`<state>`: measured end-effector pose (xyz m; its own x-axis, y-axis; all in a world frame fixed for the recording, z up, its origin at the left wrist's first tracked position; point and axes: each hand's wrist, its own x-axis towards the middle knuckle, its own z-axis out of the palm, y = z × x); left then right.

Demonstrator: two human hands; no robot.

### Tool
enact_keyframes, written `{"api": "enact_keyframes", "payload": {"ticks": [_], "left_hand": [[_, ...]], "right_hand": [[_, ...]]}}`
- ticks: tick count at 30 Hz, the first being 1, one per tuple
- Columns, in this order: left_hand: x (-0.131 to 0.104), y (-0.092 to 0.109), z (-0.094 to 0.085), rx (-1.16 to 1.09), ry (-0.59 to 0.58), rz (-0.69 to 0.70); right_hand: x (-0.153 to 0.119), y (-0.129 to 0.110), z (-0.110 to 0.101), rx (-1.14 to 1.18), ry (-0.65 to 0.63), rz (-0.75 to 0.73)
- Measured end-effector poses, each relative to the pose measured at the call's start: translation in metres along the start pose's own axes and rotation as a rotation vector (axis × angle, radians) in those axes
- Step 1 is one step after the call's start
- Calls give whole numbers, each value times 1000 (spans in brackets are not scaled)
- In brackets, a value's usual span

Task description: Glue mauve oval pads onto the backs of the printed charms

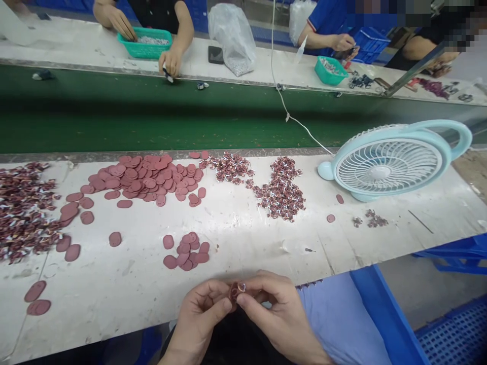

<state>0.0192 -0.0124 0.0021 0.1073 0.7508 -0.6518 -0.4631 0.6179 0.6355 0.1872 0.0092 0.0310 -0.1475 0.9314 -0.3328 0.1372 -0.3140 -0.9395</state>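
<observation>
My left hand [202, 310] and my right hand [274, 305] meet at the table's near edge, thumbs and fingertips pinched. Between the left fingertips is a reddish-brown oval disc [233, 292], seen tilted and partly covered. Pinched by my right fingertips is a small brown-and-white piece [241, 287], touching or very close to the disc; its exact shape is too small to tell. A small heap of oval discs [188, 252] lies just beyond my left hand. Farther back are a large heap of discs [146, 177] and a heap of small brown-and-white pieces [283, 195].
A light-blue fan [380, 165] lies on the right of the white table [236, 228]. More small pieces [23, 213] cover the left end. A clear bottle with a dark tip [294, 247] lies ahead. Past a green conveyor belt [152, 126], co-workers handle parts beside green baskets [144, 50].
</observation>
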Motion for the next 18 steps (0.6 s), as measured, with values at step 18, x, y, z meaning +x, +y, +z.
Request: {"api": "enact_keyframes", "payload": {"ticks": [18], "left_hand": [[2,-10,11,28,14,45]], "right_hand": [[3,15,0,332,4,118]]}}
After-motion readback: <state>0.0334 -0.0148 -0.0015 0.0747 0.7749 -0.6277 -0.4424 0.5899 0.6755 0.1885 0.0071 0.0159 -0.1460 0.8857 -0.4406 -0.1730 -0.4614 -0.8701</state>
